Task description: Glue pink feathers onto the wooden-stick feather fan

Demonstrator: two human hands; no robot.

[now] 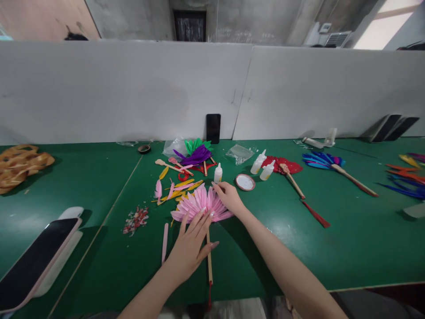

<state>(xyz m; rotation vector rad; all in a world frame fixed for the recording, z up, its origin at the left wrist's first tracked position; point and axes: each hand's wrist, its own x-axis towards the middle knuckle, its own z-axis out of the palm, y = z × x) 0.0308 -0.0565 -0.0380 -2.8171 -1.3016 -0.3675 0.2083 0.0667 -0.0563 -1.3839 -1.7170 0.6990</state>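
Observation:
A pink feather fan (196, 204) with a wooden handle (209, 261) lies on the table in front of me. My left hand (191, 241) rests with spread fingers on the lower middle of the fan, its thumb reaching over the handle. At the fan's upper right edge, my right hand (230, 198) has thumb and fingertips pinched together on a pink feather. Loose yellow feathers (162, 173) and pink feathers (158, 189) lie to the fan's left. Just beyond it stands a white glue bottle (218, 173).
Two more glue bottles (258, 162) and a small round dish (245, 182) stand right of the fan. Farther right lie a red fan (292, 165) and a blue fan (318, 160). A phone (43, 261), red scraps (136, 220) and black tape (144, 149) are on the left.

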